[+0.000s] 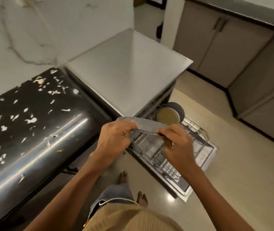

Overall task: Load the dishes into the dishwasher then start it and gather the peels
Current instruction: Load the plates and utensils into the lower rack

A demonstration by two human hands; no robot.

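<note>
Both my hands hold a grey speckled plate [147, 125] edge-on above the dishwasher's pulled-out lower rack [191, 150]. My left hand [116, 137] grips the plate's left rim and my right hand [176, 139] pinches its right rim. At the rack's far end stand a tan plate [167, 116] and a dark grey plate [178, 108] on edge. The silver dishwasher [129, 74] sits beside a black counter [41, 135]. White peels [31, 120] lie scattered over the counter.
The open dishwasher door [208, 157] juts out over the beige floor on my right. Grey cabinets [243, 52] line the far right wall. My bare feet [142, 197] stand close to the door. A marble wall [32, 30] backs the counter.
</note>
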